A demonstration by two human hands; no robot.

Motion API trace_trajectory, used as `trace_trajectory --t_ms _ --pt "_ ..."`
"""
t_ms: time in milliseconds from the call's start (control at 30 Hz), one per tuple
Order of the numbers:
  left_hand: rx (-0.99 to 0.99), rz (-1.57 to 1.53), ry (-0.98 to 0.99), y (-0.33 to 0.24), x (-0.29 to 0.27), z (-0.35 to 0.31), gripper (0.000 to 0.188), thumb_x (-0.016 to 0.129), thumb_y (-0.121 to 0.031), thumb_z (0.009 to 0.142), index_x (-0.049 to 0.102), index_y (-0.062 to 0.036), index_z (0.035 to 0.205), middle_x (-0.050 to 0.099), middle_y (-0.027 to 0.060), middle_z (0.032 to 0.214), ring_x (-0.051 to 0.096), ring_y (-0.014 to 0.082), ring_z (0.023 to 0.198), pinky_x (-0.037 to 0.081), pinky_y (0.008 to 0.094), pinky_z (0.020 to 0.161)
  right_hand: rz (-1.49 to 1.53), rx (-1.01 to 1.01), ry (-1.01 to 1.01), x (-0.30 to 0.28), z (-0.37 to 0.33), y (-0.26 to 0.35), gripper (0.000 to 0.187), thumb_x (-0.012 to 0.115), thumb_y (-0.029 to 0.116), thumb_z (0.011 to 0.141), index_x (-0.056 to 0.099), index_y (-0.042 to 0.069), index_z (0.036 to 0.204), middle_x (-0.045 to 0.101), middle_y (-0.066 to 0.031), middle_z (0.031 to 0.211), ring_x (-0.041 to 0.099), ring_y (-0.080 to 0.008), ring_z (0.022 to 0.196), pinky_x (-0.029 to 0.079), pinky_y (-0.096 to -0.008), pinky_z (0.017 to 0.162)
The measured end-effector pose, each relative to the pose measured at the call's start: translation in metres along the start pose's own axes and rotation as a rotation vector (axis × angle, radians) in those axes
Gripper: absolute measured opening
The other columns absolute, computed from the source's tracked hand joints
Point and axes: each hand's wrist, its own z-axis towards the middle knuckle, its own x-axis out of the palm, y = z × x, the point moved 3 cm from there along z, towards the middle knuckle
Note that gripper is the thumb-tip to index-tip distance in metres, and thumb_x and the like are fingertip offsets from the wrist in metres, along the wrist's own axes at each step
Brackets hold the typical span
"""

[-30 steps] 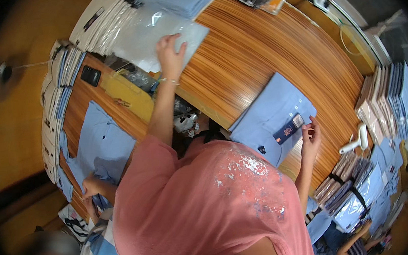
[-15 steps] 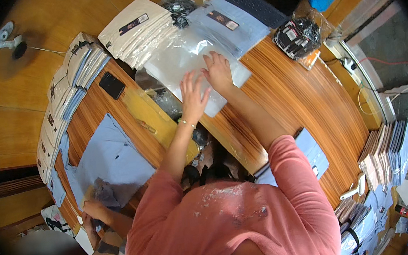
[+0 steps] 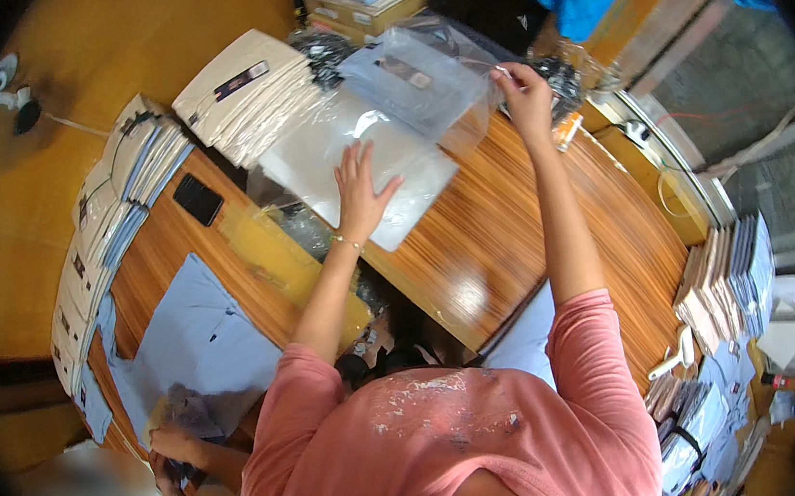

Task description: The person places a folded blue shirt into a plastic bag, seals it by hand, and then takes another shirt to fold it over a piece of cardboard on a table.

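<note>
A stack of clear plastic bags (image 3: 416,188) lies on the wooden table. My left hand (image 3: 361,196) rests flat on it, fingers spread. Farther right, my right hand (image 3: 525,99) pinches the edge of a single clear plastic bag (image 3: 474,124), raised off the stack. This bag spreads out over a folded light blue garment (image 3: 378,81) with a dark label, which shows through the film. Left of the stack is a pile of bagged cream garments (image 3: 242,104).
A person's hand (image 3: 178,443) works at a light blue shirt (image 3: 198,327) on the left. A phone (image 3: 198,199) lies near stacked garments (image 3: 107,249). More folded garments (image 3: 726,281) and a white-handled tool (image 3: 673,357) sit at right. A dark laptop-like panel (image 3: 486,4) stands behind.
My right hand has moved right from the stack and now lifts one plastic bag by its edge. The left hand stays on the stack. The whole view has shifted slightly.
</note>
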Motion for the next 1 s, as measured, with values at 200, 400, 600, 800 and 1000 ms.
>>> trace_trajectory --t_ms 200,400,600,800,1000 --pt "0.008 -0.696 -0.182 -0.082 0.043 0.055 0.1 0.074 -0.039 0.07 0.012 -0.0011 0.14 0.014 0.0236 0.142 0.014 0.034 0.133 0.014 0.04 0.109 0.331 0.264 0.007 -0.156 -0.021 0.025 0.014 0.065 0.015 0.082 0.066 0.002 0.087 0.059 0.0022 0.071 0.046 -0.0053 0.061 0.037 -0.021 0.056" --pt "0.091 -0.835 0.682 -0.189 0.123 0.076 0.065 0.071 -0.028 0.076 0.042 -0.0008 0.128 0.057 0.011 0.113 0.05 0.0142 0.106 0.037 0.0294 0.093 0.302 0.423 -0.18 -0.309 -0.081 0.012 0.014 0.064 0.017 0.083 0.065 0.005 0.089 0.059 0.003 0.072 0.047 -0.0055 0.061 0.038 -0.0209 0.059" --pt "0.022 -1.128 0.979 -0.292 0.174 0.045 0.018 0.063 -0.02 0.084 0.063 -0.0061 0.094 0.063 0.0003 0.086 0.057 0.0073 0.083 0.046 0.0213 0.071 -0.271 0.36 -0.511 -0.441 -0.157 -0.03 0.026 0.068 0.024 0.079 0.064 0.004 0.095 0.059 -0.0004 0.076 0.05 -0.0107 0.064 0.042 -0.0245 0.064" --pt "-0.162 -1.251 0.985 -0.332 0.192 0.004 0.02 0.062 -0.018 0.084 0.058 -0.0058 0.1 0.063 0.0028 0.094 0.06 0.0099 0.09 0.051 0.0254 0.073 0.024 0.37 -0.372 -0.362 -0.212 0.027 0.033 0.063 0.021 0.082 0.055 0.002 0.108 0.058 -0.0075 0.092 0.056 -0.0146 0.083 0.044 -0.0225 0.069" --pt "0.384 -0.982 0.836 -0.358 0.183 -0.053 0.034 0.063 -0.021 0.083 0.057 0.0007 0.108 0.058 0.0096 0.109 0.054 0.0192 0.102 0.04 0.03 0.091 0.426 0.734 -0.357 -0.307 -0.22 -0.029 0.034 0.052 0.019 0.089 0.047 -0.002 0.116 0.059 -0.0146 0.1 0.06 -0.0194 0.083 0.051 -0.0296 0.071"
